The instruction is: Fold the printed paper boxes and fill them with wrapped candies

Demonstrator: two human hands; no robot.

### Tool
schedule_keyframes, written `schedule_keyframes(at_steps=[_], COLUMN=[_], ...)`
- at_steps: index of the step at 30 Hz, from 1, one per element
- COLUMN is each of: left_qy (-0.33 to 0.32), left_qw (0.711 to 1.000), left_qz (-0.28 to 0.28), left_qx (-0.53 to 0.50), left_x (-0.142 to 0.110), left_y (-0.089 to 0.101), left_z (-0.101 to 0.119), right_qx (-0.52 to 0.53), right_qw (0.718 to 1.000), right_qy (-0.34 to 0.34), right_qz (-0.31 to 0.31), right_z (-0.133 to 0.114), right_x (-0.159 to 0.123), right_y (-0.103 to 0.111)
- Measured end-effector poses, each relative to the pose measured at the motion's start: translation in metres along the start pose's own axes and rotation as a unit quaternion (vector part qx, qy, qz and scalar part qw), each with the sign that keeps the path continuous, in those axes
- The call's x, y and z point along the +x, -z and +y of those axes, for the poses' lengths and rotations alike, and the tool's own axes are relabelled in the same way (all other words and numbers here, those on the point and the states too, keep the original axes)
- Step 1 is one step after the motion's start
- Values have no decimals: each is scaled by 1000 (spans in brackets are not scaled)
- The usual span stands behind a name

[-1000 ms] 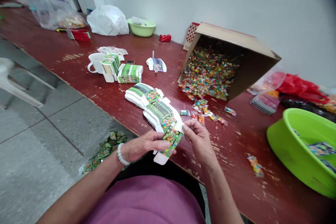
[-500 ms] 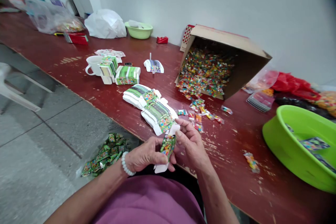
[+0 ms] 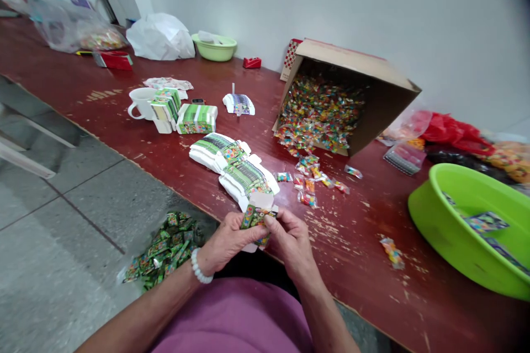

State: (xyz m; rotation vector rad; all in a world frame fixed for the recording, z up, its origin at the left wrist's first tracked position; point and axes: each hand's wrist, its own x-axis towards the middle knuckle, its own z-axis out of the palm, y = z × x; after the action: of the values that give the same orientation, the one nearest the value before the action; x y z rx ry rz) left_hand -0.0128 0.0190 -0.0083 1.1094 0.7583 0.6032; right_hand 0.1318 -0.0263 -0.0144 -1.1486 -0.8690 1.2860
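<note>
Hands together at the near edge of the desk (image 3: 372, 298), forearms coming up from the bottom of the view and meeting above a purple lap. Left hand (image 3: 226, 242), with a white bead bracelet (image 3: 197, 267) at the wrist, curled around the small printed carton (image 3: 254, 219) from its left side, fingers (image 3: 252, 233) closed on it. Right hand (image 3: 292, 242) pressed to the same carton from the right, thumb and fingertips pinching its upper edge. Carton partly folded, green with bright cartoon print, one white flap standing up at the top and another poking out below the hands. Just beyond the carton, fanned stacks of flat carton blanks (image 3: 234, 168). Farther beyond it and to the right, a tipped cardboard box (image 3: 372, 74) spilling wrapped candies (image 3: 318, 116). Well right of the carton, a green basin (image 3: 455, 231). Left of the carton, down on the floor, a heap of green packets (image 3: 165, 242).
</note>
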Motion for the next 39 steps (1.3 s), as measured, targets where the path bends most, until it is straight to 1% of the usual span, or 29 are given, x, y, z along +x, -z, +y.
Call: schedule_keyframes(at_steps=[2, 4, 6, 9, 11, 14, 18, 21, 25, 26, 30, 32, 34, 35, 37, 39], left_qy=[-22, -48, -66, -88, -96, -85, -59, -27, -12, -12, -11, -9, -18, -28, -46, -36], left_qw=[999, 995, 991, 986, 985, 987, 995, 998, 999, 1000, 1000, 1000, 999, 999, 999, 998], left_qz=[26, 70, 110, 134, 133, 120, 80, 42, 9, 7, -8, -19, -14, -3, 25, 46], left_qx=[43, 60, 46, 35, 50, 63, 3, -35, -34, -28, 3, 14, 22, 23, 4, -35], left_x=[-1, -3, -7, -11, -13, -15, -15, -15, -16, -16, -15, -15, -14, -14, -13, -13], left_y=[1, 0, -2, -7, -8, -6, 2, 6, 5, 5, 5, 6, 5, 4, 3, 1], left_z=[-3, -6, -8, -9, -9, -8, -7, -3, 3, 4, 5, 5, 4, 4, 4, 3], right_qx=[-37, -53, -50, -48, -63, -73, -80, -57, 19, 32, 75, 70, 39, 18, -17, -29], right_qw=[998, 994, 991, 987, 984, 982, 986, 994, 1000, 999, 996, 996, 998, 999, 1000, 999], right_qy=[40, 64, 73, 87, 104, 118, 108, 73, -9, -20, -36, -44, -37, -25, 9, 34], right_qz=[40, 75, 102, 125, 129, 125, 99, 62, -15, -20, -9, -30, -45, -40, -13, 9], right_z=[0, -1, -1, 1, 4, 9, 9, 5, 1, 1, 0, -2, -3, -3, -3, -1], right_x=[2, 4, 4, 2, 0, -1, -3, -4, -1, 0, 3, 4, 4, 3, 3, 2], right_y=[1, 1, -1, -6, -10, -12, -7, 2, 15, 17, 22, 23, 23, 23, 22, 20])
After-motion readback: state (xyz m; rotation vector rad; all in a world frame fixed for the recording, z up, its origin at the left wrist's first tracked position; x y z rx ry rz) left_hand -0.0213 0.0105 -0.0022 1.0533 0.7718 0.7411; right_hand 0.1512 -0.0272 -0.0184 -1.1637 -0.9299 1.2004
